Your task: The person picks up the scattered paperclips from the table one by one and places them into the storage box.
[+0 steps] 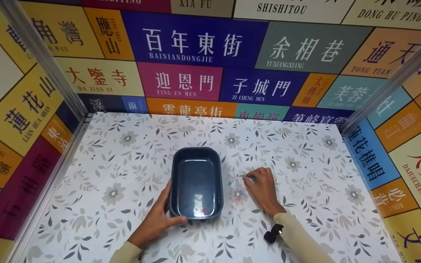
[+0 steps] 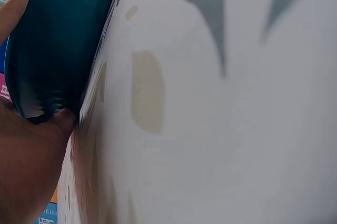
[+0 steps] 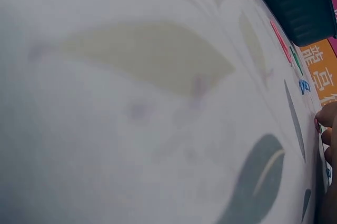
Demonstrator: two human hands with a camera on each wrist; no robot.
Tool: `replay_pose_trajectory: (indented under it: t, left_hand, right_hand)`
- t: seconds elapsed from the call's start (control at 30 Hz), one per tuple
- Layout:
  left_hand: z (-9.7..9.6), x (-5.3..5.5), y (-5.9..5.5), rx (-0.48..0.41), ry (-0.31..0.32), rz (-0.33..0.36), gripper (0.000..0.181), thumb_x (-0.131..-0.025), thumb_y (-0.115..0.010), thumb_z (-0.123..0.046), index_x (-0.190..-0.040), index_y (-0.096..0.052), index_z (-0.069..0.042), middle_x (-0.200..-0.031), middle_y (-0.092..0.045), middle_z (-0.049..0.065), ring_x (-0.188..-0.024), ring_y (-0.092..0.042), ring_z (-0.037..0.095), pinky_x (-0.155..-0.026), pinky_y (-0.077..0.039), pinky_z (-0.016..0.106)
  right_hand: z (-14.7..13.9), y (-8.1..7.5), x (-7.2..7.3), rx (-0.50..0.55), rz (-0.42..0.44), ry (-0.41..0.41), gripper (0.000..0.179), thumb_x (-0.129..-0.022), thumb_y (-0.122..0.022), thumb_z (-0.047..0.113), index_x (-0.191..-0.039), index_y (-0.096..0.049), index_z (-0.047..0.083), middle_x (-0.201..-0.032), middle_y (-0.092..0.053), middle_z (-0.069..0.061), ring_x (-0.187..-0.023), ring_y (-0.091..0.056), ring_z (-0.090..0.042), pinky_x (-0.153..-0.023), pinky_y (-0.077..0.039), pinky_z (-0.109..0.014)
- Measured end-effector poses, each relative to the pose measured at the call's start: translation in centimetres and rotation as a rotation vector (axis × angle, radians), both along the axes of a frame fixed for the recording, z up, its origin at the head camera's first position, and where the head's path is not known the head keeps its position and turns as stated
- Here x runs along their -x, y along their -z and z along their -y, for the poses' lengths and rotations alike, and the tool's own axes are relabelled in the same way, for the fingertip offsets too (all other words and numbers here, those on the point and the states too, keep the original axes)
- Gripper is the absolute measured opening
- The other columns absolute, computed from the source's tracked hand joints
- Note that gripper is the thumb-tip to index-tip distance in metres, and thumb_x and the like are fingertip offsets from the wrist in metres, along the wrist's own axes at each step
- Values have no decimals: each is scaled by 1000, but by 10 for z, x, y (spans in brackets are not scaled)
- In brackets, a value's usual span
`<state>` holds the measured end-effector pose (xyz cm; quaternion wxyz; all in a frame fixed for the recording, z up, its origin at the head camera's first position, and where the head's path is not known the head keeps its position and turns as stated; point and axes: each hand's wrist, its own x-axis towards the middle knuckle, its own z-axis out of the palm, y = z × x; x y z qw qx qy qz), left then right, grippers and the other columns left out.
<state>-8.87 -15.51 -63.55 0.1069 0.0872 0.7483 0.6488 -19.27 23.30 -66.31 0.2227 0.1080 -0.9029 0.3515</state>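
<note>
A dark blue plastic tub (image 1: 196, 152) sits on the patterned tabletop, a red paper clip (image 1: 204, 210) lying inside at its near end. My left hand (image 1: 161, 215) grips the tub's near left corner, thumb at the front and fingers along the side. Right of the tub lie several small coloured paper clips, among them a green one (image 1: 231, 182) and a red one (image 1: 237, 199). My right hand (image 1: 263, 190) is down at the table beside them, thumb and fingertips pinching a small clip. In the right wrist view, a reddish clip (image 3: 317, 125) shows at the fingertips (image 3: 327, 114).
White tabletop (image 1: 130, 164) with a grey leaf and flower print runs under everything. Panels (image 1: 196, 40) covered in coloured signs stand at the back and both sides, with metal posts (image 1: 55, 69) at the corners. A black strap device (image 1: 273, 233) is on the right wrist.
</note>
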Motion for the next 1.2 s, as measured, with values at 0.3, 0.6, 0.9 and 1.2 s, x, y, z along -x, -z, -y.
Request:
replay_pose_trajectory:
  t: [0.3, 0.6, 0.9, 1.2]
  left_hand:
    - [1, 1, 1, 6, -10, -7, 136, -83, -100, -15, -180, -5, -21, -185, -6, 5, -168, -16, 29, -125, -28, 22]
    - [0, 1, 0, -6, -4, -2, 137, -82, -100, -14, -180, -5, -22, -185, -6, 3, -168, -16, 27, -124, -28, 20]
    - [-1, 1, 1, -11, -10, 9, 137, -83, -100, -15, -180, -4, -20, -185, -7, 5, -168, -18, 30, -127, -28, 26]
    - [0, 1, -2, 3, -11, 16, 134, -84, -99, -17, -180, -4, -22, -185, -7, 4, -168, -15, 27, -127, -27, 27]
  right_hand:
    - [4, -3, 0, -22, -6, 23, 8, -88, -91, 7, -85, -84, 4, -83, -67, -6, -88, -56, -28, -85, -49, -46]
    - [4, -3, -1, -56, -42, 5, 7, -89, -89, 4, -85, -84, 3, -82, -68, -6, -86, -58, -27, -82, -50, -45]
    - [5, -2, -1, -62, -65, -20, 9, -89, -87, 1, -85, -80, 5, -84, -68, -6, -87, -58, -27, -82, -49, -43]
    - [6, -2, 1, 0, -32, -20, 14, -87, -84, -3, -82, -77, 8, -82, -68, -2, -87, -59, -24, -82, -49, -38]
